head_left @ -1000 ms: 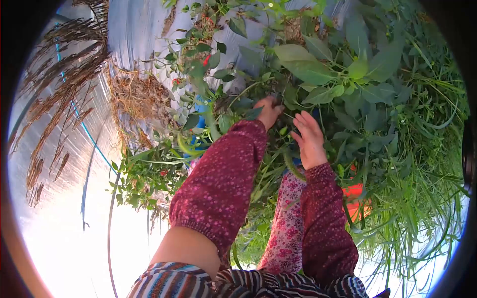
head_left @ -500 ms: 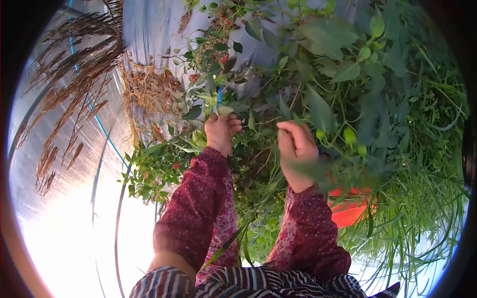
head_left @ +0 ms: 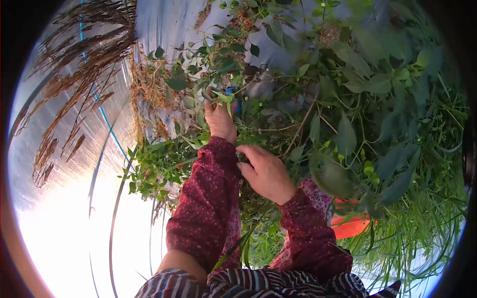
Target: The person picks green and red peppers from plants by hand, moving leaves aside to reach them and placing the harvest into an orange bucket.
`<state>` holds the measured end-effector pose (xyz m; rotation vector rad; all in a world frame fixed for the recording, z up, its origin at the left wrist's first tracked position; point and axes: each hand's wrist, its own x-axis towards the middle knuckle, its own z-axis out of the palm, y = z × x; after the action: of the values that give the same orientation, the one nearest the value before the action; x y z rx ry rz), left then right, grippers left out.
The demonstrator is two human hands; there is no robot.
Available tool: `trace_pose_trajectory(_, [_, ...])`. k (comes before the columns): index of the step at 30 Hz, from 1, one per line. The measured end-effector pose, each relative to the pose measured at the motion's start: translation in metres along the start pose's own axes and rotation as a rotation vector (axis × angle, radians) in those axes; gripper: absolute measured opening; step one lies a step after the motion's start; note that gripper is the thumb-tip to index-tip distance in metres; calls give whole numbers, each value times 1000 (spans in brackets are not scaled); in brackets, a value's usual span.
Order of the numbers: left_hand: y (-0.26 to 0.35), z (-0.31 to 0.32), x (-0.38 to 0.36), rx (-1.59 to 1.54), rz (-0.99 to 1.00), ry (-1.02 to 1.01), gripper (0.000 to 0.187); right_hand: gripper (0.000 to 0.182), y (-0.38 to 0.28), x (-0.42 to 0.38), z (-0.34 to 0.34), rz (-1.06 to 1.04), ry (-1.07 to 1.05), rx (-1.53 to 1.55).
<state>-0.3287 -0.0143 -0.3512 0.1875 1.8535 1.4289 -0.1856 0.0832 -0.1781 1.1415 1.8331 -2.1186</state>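
My left hand (head_left: pixel 220 120) reaches into the low plants, its fingers closed at a pale green leafy shoot (head_left: pixel 224 99) that partly covers them. A bright blue piece (head_left: pixel 238 107) shows right beside those fingers, partly behind the leaves. Closer to me and to the right, my right hand (head_left: pixel 267 174) is near the left wrist, back of the hand up. Its thumb and forefinger are bent toward each other with a small gap; the other fingers are curled out of sight, and I cannot tell what they hold.
Large leafy plants with small green fruits (head_left: pixel 368 169) crowd the right side. An orange container (head_left: pixel 348 226) stands low among tall grass (head_left: pixel 412 218). Dry brown fronds (head_left: pixel 82 74) and a blue line (head_left: pixel 102 111) hang at left before plastic sheeting. Grey film (head_left: pixel 169 25) lies beyond.
My right hand has moved left and toward me, from the plants on the right to near my left wrist. My left hand has shifted slightly, and the view has moved a little.
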Motion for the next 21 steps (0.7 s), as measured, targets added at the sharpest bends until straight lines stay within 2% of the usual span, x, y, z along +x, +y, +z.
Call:
trace_pose_trajectory(2, [54,27,14,103,-187,192,22,33,-2,7,-4,2,28,40])
trace_pose_trajectory(3, [71,34,18,-275,-376,345,20,34,-4,7,-3,-17,51,78])
trace_pose_trajectory(4, [71,31,19,-274,-372,348,20,34,-6,7,-4,-21,49,78])
trace_pose_trajectory(6, [69,25,23,-344,-304,221,23,33,-10,11,-9,-15,-9,70])
trace_pose_trajectory(7, [66,21,22,166,-162,98,22,33,-12,12,-11,-19,-8,66])
trace_pose_trajectory(8, [64,16,19,162,-159,99,22,33,-15,13,-13,-19,-7,64])
trace_pose_trajectory(10, [70,10,9,595,99,-156,20,32,-15,14,-12,-18,-7,66])
trace_pose_trajectory(11, [72,8,5,595,97,-156,20,33,-11,14,-8,-34,9,53])
trace_pose_trajectory(14, [105,17,3,108,-499,51,16,33,-15,18,-7,-78,25,26])
trace_pose_trajectory(18, [116,4,3,95,-593,-6,19,33,-18,18,-8,-78,-11,-8])
trace_pose_trajectory(19, [122,3,3,-26,-675,24,20,33,-18,19,-8,-76,-12,-6])
trace_pose_trajectory(20, [128,4,4,-26,-679,26,20,33,-18,19,-7,-66,-14,20])
trace_pose_trajectory(21, [133,7,4,80,-732,-65,20,33,-17,20,-6,-56,-15,46])
